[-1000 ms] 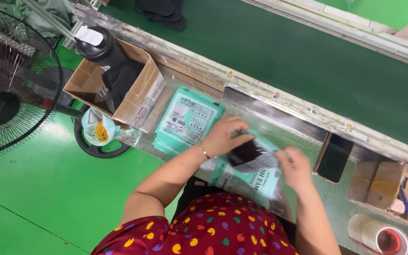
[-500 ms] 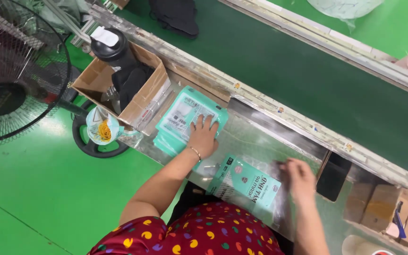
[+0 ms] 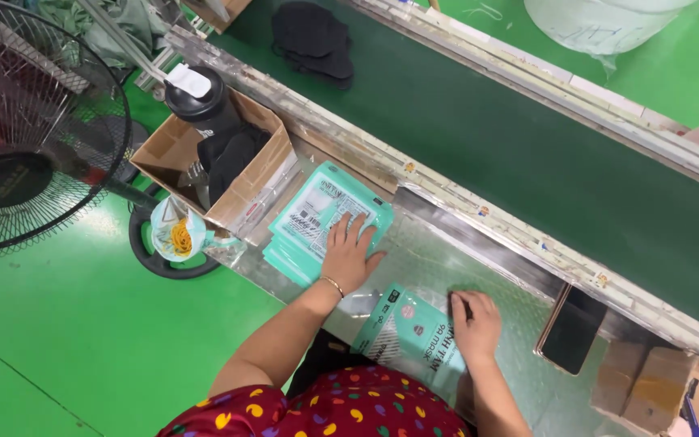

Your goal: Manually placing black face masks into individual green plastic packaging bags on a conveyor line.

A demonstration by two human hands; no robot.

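The left hand [image 3: 349,257], which a second ago worked at the pouch, now lay flat and open on the stack of teal pouches [image 3: 325,220] on the bench [image 3: 446,259]. The right hand [image 3: 474,324] pressed the filled pouch [image 3: 410,336] down with open fingers, gripping nothing.

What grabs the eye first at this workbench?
The mint-green packets: the left hand lies flat on a stack of packets beside a cardboard box, and the right hand rests on a single packet nearer the person. Behind runs a dark green conveyor belt.
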